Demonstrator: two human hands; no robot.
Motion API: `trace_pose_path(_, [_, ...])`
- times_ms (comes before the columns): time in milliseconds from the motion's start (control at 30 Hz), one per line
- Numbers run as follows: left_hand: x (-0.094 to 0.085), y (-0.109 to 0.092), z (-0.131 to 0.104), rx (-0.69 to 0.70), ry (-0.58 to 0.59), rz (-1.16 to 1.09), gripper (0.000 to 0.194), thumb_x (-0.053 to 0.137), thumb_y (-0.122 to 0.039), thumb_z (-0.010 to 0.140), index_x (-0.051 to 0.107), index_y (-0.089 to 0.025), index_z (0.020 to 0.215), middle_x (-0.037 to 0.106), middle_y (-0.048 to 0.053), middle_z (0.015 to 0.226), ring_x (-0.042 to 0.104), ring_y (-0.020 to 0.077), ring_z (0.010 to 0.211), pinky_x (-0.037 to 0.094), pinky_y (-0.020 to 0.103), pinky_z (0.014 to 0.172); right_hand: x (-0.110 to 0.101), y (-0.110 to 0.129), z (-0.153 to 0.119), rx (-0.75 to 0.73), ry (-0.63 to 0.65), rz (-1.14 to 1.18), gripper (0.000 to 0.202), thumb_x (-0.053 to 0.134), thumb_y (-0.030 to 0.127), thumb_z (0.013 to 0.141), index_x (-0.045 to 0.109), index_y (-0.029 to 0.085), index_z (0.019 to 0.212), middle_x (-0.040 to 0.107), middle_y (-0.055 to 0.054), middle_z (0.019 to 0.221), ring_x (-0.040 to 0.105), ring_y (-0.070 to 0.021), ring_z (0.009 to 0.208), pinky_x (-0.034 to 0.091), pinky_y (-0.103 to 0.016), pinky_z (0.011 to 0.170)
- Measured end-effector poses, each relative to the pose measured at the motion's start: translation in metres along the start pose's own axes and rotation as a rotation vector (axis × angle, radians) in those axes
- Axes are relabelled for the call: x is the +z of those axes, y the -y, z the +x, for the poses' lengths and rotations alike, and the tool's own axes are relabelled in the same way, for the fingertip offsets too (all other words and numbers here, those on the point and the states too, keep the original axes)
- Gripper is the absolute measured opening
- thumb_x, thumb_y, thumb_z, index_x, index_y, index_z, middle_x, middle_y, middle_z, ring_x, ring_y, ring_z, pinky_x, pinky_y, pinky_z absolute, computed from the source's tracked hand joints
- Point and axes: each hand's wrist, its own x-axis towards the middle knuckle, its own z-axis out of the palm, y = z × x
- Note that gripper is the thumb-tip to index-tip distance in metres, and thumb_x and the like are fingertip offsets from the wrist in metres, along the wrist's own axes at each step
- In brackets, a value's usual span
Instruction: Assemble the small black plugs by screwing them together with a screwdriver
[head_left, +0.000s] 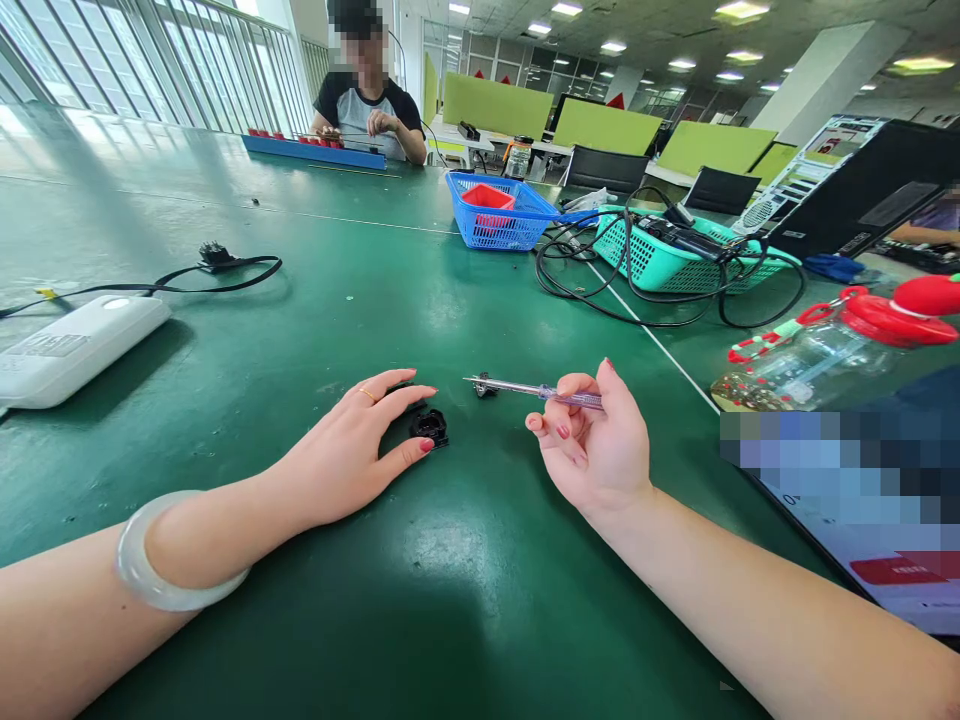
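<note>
My right hand (596, 435) is closed around the clear purple handle of a slim screwdriver (517, 387), its metal tip pointing left. Beneath the shaft a small black part (486, 386) lies on the green table. My left hand (367, 440) rests palm down with its fingers spread around a black plastic part (429, 427) that has a round opening; the thumb is at its near edge. Another dark piece (409, 405) shows partly under the left fingers, mostly hidden.
A white power bank-like box (82, 345) and a black cable (217, 262) lie at left. Blue (502, 230) and teal (637, 255) baskets with tangled cables stand behind. A bottle (825, 350) and a screen (862, 520) are at right. Across the table sits a person (367, 110).
</note>
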Motion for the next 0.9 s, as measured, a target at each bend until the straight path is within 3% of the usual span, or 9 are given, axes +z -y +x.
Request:
trace_pose_path(433, [0.0018, 0.0016, 0.0002, 0.020, 0.034, 0.008, 0.055, 0.040, -0.063, 0.087, 0.047, -0.035, 0.133, 0.036, 0.001, 0.149, 0.034, 0.0295, 0.137, 0.032, 0.052, 0.115, -0.0015, -0.0002, 0.0002, 0.021, 0.042, 0.035, 0.053, 0.036, 0.045, 0.097, 0.066, 0.020, 0.061, 0.054, 0.003, 0.038, 0.033, -0.0032, 0.023, 0.053, -0.025, 0.060])
trace_pose_path(900, [0.0012, 0.0003, 0.0005, 0.023, 0.033, 0.000, 0.054, 0.040, -0.062, 0.088, 0.049, -0.034, 0.132, 0.038, 0.002, 0.148, 0.035, 0.0291, 0.136, 0.032, 0.053, 0.114, -0.0009, 0.0008, -0.0008, 0.030, 0.045, 0.029, 0.054, 0.035, 0.044, 0.097, 0.066, 0.019, 0.061, 0.051, 0.003, 0.036, 0.032, -0.0030, 0.023, 0.053, -0.025, 0.058])
